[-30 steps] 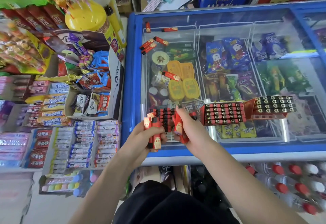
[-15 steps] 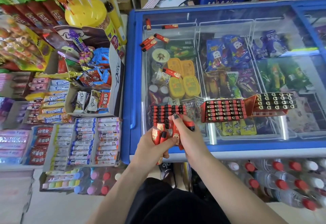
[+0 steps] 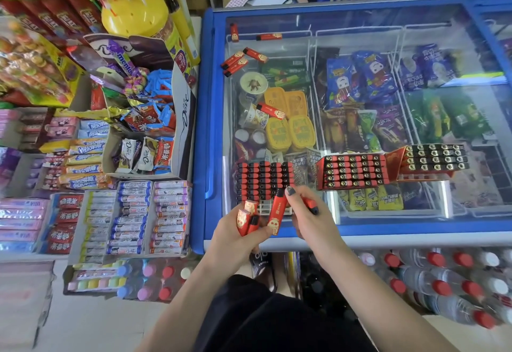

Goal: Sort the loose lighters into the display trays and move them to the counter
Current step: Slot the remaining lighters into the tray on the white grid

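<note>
Left hand grips several red lighters; right hand pinches one lighter over the nearest tray. Best slotted upright, cap up, into an open cell.

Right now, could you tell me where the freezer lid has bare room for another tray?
Free glass: behind the two right trays, and right of the scattered lighters. Crowded: the front left, where the left tray meets both hands.

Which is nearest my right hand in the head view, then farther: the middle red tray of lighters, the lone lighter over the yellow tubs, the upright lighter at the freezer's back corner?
1. Middle red tray, just right of the right hand.
2. Lone lighter, mid-lid.
3. Upright lighter, far left corner.
</note>
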